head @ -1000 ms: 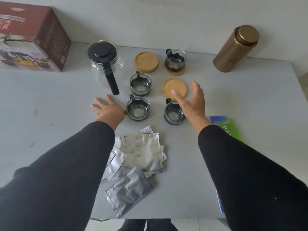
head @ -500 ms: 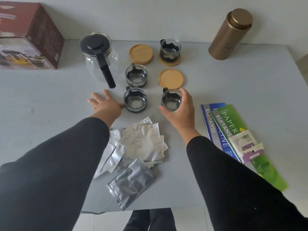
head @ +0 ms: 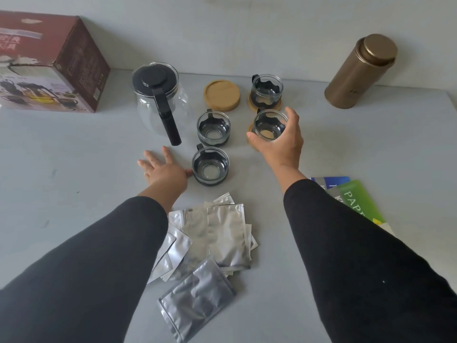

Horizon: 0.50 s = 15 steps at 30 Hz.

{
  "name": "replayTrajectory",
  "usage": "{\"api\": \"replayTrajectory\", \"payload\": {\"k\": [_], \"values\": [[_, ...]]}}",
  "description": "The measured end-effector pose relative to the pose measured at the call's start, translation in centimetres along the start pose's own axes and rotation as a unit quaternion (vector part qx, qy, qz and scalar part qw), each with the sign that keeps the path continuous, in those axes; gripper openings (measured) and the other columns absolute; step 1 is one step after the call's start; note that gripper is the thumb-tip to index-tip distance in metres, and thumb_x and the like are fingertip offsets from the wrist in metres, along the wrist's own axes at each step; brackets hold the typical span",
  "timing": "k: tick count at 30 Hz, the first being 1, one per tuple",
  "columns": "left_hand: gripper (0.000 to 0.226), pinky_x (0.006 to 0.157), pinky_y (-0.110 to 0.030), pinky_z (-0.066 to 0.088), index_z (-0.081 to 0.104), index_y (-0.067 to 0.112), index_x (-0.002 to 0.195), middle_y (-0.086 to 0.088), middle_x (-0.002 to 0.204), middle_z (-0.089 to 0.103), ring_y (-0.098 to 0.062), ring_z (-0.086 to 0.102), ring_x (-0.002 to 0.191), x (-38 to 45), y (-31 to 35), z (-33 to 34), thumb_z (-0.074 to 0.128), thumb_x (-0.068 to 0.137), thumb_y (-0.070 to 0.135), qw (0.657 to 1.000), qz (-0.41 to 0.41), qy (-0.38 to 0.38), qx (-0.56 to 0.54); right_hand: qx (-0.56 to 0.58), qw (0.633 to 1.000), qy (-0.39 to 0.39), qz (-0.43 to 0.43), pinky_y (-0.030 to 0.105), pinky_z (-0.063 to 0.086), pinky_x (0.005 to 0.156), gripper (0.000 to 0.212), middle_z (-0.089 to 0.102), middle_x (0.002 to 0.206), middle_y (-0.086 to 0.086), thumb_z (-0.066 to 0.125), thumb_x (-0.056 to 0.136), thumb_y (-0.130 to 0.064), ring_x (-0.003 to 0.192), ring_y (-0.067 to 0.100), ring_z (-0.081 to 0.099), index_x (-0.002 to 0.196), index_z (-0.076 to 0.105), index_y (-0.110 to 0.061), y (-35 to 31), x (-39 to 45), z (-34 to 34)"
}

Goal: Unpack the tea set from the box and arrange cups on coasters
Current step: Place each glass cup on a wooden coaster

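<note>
With our right hand (head: pixel 279 142) we grasp a glass cup (head: pixel 270 126) over a wooden coaster (head: pixel 250 139), while our left hand (head: pixel 164 169) rests flat, fingers released, on the table (head: pixel 74 154).

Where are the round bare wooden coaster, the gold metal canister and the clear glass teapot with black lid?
round bare wooden coaster (head: pixel 221 94), head view, its top face
gold metal canister (head: pixel 356 78), head view, its side wall
clear glass teapot with black lid (head: pixel 154 79), head view, its lid

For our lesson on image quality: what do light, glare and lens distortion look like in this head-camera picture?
Head view: soft, even light with faint shadows; mild glare on the foil pouches and glass teapot; wide-angle bending tilts the gold canister and box outward; focus is sharp.
</note>
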<state>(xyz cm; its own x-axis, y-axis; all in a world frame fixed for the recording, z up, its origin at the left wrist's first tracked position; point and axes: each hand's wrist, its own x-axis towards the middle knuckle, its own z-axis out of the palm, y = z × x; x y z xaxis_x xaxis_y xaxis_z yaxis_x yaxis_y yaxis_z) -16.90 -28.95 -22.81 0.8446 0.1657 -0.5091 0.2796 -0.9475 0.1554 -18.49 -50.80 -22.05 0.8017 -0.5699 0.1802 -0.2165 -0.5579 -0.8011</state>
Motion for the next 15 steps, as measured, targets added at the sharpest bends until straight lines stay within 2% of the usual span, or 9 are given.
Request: {"api": "replayTrajectory", "payload": {"k": [15], "values": [[0.079, 0.118, -0.046, 0.006, -0.016, 0.019, 0.151, -0.021, 0.153, -0.026, -0.042, -0.017, 0.143, -0.1, 0.2, -0.1, 0.042, 0.099, 0.036, 1.0, -0.002, -0.01, 0.009, -0.026, 0.999, -0.018, 0.01, 0.026, 0.038, 0.098, 0.095, 0.049, 0.131, 0.008, 0.084, 0.063, -0.037, 0.119, 0.023, 0.048, 0.14, 0.033, -0.014, 0.9, 1.0, 1.3]]}}
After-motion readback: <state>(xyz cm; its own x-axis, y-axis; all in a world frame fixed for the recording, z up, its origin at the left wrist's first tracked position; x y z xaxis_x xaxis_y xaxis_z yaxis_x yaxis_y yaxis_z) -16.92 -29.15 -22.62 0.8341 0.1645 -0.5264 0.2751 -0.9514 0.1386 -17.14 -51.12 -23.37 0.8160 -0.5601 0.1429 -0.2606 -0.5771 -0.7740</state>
